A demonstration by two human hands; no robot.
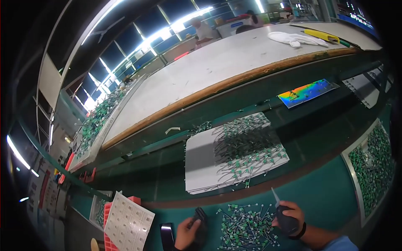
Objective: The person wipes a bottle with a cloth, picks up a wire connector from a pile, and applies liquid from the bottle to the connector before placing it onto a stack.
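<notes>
My left hand (186, 235) is closed around a dark, ridged object (201, 216) whose kind I cannot make out. In my right hand (295, 212) is a dark, rounded hand tool (285, 222) with a thin, pale pointed tip angled up and to the left. Between my hands, on the green work surface (320, 188), lies a loose heap of small green pieces with thin leads (247, 226). The tool is at the right side of this heap. Beyond it, more such pieces (251, 161) lie in rows on a stack of white sheets (202, 163).
A black phone-like object (166, 236) lies left of my left hand. Beside it a white pocketed tray (127, 221) leans on a red crate (109, 240). A pale-rimmed tray (354, 175) of green pieces stands right. A raised white shelf (201, 79) holds a white glove (295, 39) and yellow cutter (320, 36).
</notes>
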